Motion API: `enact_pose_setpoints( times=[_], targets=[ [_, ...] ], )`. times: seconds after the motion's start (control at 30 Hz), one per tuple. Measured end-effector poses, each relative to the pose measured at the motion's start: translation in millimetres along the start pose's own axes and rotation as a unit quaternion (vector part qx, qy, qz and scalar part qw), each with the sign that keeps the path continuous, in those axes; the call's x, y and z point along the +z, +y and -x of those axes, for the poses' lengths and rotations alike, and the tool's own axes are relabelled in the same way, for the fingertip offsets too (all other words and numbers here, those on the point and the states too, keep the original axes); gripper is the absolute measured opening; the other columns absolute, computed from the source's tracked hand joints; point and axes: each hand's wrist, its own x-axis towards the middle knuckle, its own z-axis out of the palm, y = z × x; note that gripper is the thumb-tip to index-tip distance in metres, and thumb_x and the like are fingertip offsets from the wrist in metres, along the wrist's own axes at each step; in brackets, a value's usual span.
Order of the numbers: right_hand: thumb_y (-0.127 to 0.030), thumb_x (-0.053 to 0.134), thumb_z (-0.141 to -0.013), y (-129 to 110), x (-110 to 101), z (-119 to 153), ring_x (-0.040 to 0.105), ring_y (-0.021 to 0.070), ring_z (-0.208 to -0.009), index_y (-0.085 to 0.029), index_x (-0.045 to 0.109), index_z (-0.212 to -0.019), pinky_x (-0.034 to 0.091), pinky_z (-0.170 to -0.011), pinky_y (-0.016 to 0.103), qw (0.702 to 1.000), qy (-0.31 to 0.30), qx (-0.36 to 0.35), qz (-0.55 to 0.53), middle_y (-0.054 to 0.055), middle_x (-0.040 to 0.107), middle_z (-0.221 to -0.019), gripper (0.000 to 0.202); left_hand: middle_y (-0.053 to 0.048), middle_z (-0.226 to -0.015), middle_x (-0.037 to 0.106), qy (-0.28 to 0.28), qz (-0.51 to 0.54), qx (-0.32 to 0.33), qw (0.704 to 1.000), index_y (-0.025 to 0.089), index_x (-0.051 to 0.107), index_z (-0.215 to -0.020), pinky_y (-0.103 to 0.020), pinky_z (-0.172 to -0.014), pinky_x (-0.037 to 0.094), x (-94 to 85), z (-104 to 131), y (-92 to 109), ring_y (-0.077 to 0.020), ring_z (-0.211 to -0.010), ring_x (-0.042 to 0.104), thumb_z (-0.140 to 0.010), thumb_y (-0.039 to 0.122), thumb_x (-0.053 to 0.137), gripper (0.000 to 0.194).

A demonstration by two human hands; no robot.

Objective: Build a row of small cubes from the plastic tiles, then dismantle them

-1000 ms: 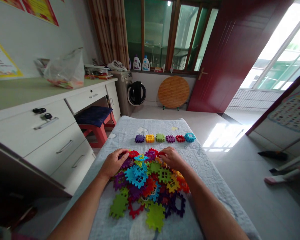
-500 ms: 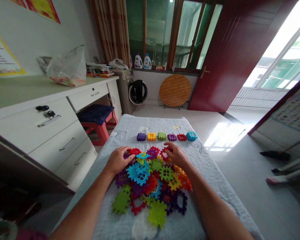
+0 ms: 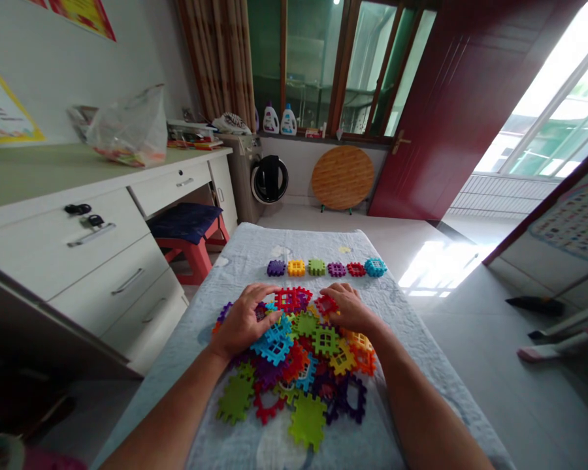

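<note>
Sliding inward since the earlier frame, the left hand [image 3: 249, 318] arches over a jumbled heap of multicoloured, notched plastic panels [image 3: 296, 362].

Its fingers and thumb stand apart, fingertips just beside a red, lattice-cut plastic panel [image 3: 285, 299]; whether they touch it is hard to tell. Opposite, the right hand [image 3: 347, 308] appears to pinch a second red plastic panel [image 3: 326, 304] between thumb and fingers, probably to steady it by its edges. Both red pieces are at the heap's far side. Beyond them, a spaced row of six toothed plastic blocks [image 3: 317, 267], dark purple, yellow, green, purple, red and blue, crosses a pale blue patterned cloth [image 3: 255, 251], the gaps seemingly keeping colours separate and the row distinct from the loose panels.
</note>
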Motion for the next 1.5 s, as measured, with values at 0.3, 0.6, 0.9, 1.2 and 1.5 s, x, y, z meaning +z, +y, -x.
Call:
enact_pose_setpoints(
  times=[0.3, 0.6, 0.9, 1.2, 1.5],
  targets=[
    [-0.025, 0.065, -0.065, 6, 3, -2, 0.043, 0.0278, -0.105, -0.024, 0.063, -0.112, 0.033, -0.090, 0.042, 1.000, 0.000, 0.012, 0.016, 0.007, 0.056, -0.113, 0.047, -0.008, -0.132, 0.056, -0.079, -0.040, 0.023, 0.996, 0.027, 0.047, -0.134, -0.050, -0.108, 0.035, 8.9, 1, -1, -0.0289, -0.126, 0.046, -0.079, 0.046, 0.064, 0.061],
    [-0.022, 0.066, -0.068, -34, 1, -3, 0.043, 0.0244, -0.107, -0.026, 0.057, -0.116, 0.035, -0.093, 0.041, 0.986, 0.097, -0.095, -0.092, 0.005, 0.055, -0.115, 0.049, -0.009, -0.115, 0.064, 0.047, -0.028, -0.045, 0.997, 0.019, 0.059, -0.115, -0.044, -0.101, 0.043, -3.8, -1, -15, -0.0250, -0.112, 0.055, -0.087, 0.045, 0.052, 0.039],
    [-0.029, 0.069, -0.068, -53, 13, -7, 0.045, 0.0239, -0.098, -0.025, 0.061, -0.109, 0.034, -0.089, 0.039, 0.991, 0.052, -0.106, -0.057, 0.004, 0.063, -0.097, 0.043, -0.007, -0.110, 0.065, 0.059, -0.035, -0.040, 0.997, 0.020, 0.060, -0.109, -0.040, -0.097, 0.044, -4.5, -1, -12, -0.0236, -0.109, 0.056, -0.088, 0.041, 0.052, 0.031],
    [-0.027, 0.069, -0.066, -50, 16, -9, 0.047, 0.0247, -0.100, -0.024, 0.060, -0.114, 0.035, -0.091, 0.041, 0.989, 0.056, -0.113, -0.077, 0.006, 0.064, -0.104, 0.049, -0.006, -0.107, 0.066, 0.071, -0.043, -0.032, 0.996, 0.020, 0.061, -0.107, -0.038, -0.095, 0.045, -5.4, -1, -11, -0.0230, -0.105, 0.058, -0.088, 0.039, 0.052, 0.028],
    [-0.024, 0.064, -0.068, 5, -13, -15, 0.053, 0.0250, -0.105, -0.020, 0.057, -0.120, 0.038, -0.094, 0.041, 0.972, 0.217, -0.062, -0.070, 0.008, 0.065, -0.111, 0.052, -0.006, -0.105, 0.068, 0.100, -0.053, -0.038, 0.993, 0.019, 0.063, -0.104, -0.038, -0.095, 0.045, -2.5, 0, -32, -0.0235, -0.103, 0.060, -0.088, 0.043, 0.053, 0.030]
  ],
)
